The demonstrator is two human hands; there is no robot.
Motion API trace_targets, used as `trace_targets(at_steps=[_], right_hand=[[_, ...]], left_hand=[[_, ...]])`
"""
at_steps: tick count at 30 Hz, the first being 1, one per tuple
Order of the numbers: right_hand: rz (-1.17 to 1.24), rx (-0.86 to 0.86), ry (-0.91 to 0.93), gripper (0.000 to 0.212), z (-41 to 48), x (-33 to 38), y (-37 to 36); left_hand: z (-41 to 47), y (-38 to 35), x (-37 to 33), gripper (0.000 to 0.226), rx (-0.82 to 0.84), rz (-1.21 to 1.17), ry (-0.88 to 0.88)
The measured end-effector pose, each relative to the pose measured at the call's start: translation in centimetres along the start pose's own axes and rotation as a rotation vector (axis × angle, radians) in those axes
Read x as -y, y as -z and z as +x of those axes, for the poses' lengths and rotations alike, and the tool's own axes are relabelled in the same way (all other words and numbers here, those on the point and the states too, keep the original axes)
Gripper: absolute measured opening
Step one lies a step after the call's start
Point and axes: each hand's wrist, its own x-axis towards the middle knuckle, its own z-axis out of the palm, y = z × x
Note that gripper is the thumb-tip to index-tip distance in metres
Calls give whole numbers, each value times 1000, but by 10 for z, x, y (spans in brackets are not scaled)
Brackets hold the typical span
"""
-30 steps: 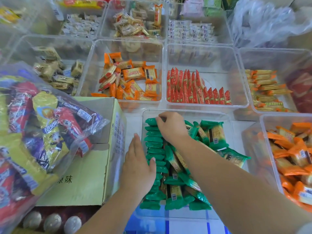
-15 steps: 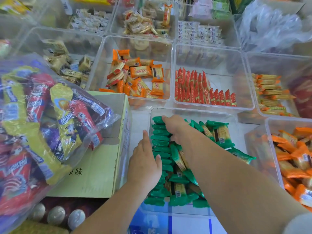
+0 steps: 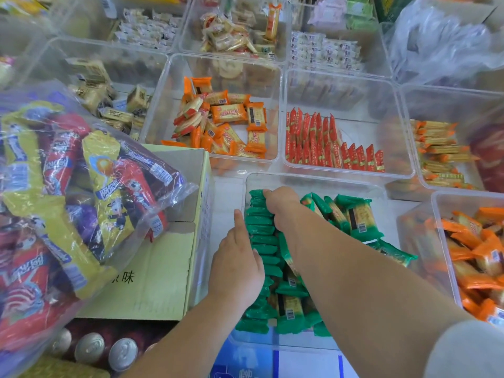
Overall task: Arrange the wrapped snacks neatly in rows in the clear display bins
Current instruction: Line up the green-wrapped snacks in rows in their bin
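A clear bin (image 3: 313, 179) in front of me holds green wrapped snacks. A tight row of them (image 3: 262, 241) stands on edge along the bin's left side. More green packets (image 3: 357, 218) lie loose and tilted to the right. My left hand (image 3: 237, 266) lies flat against the left flank of the row, index finger stretched forward, holding nothing. My right hand (image 3: 281, 205) is curled over the far end of the row, fingers closed on the end packets. My right forearm hides the middle of the bin.
A cardboard box (image 3: 152, 274) stands directly left of the bin, with a big plastic bag of mixed snacks (image 3: 68, 186) resting on it. Cans (image 3: 90, 347) sit below. Bins of red snacks (image 3: 335, 143), orange-yellow snacks (image 3: 226, 115) and orange snacks (image 3: 477, 255) surround it.
Both hands stay on the green row. My left hand has pressed closer against the row's side, and my right hand's fingers have curled tighter at the far end.
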Motion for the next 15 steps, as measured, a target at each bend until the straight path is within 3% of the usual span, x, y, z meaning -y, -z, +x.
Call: trace_targets(at_steps=[7,12,15], right_hand=[[8,45,-3,41,-4,3,-3],[284,101,-33,51,-34,10,1],[249,70,169,65,-83,-8,15]], left_hand=[[1,2,-1,82,17,17,10],[-1,6,1,75,17,-81,21],[-6,8,1,71,45,-260,59]])
